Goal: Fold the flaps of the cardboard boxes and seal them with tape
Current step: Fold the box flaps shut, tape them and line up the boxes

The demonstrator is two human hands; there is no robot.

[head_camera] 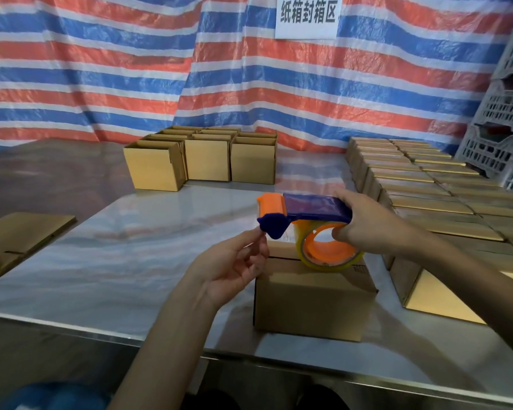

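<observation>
Left hand [231, 269] pinches, probably, the tape end at tape dispenser [308, 207]; right hand [365, 223] grips its handle over closed box [311, 300]. Taping step; next, stick tape on seam.

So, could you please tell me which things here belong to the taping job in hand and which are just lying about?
Job in hand: tape dispenser, gripped by the right hand; left hand at its front end; closed cardboard box beneath; open boxes behind.
Lying about: plastic crates; striped tarpaulin; paper sign; flat cardboard sheet.
</observation>
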